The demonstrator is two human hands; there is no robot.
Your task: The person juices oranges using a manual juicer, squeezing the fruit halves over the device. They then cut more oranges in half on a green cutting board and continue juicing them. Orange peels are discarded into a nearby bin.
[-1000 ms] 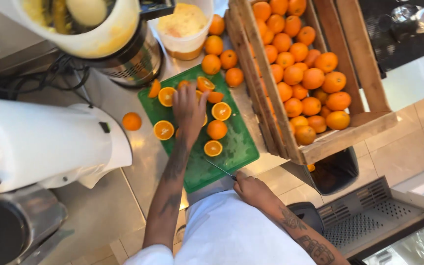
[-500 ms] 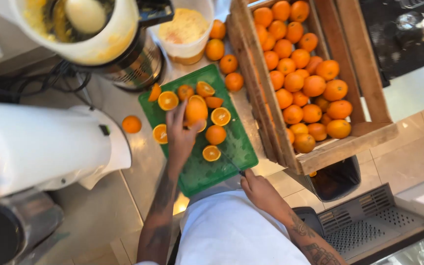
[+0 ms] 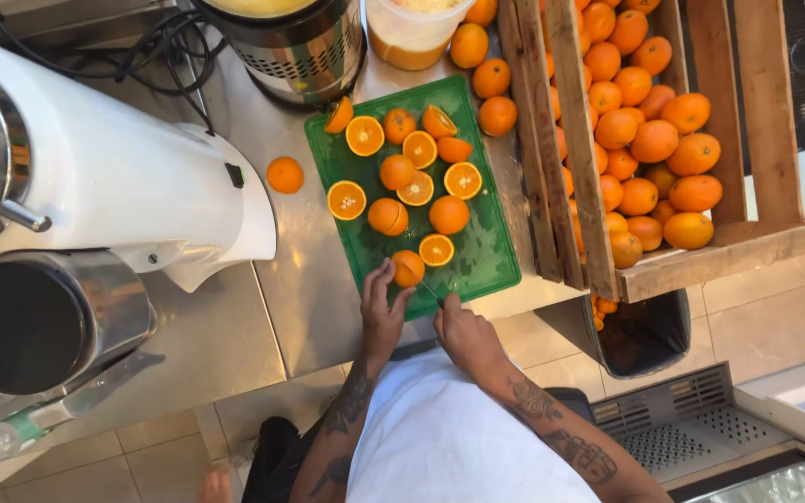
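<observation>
A green cutting board lies on the steel counter, covered with several orange halves. At its near edge my left hand pinches a whole orange against the board. My right hand grips a knife, its thin blade angled toward that orange. Both forearms reach up from the bottom of the view over my white shirt.
A wooden crate full of oranges sits right of the board, over a black bin. A white juicer and steel container stand left. One loose orange lies on the counter. A steel machine and tub stand behind.
My left hand has drawn back from the middle of the board to its near edge with an orange. My right hand has risen to meet it with the knife. The camera view has shifted.
</observation>
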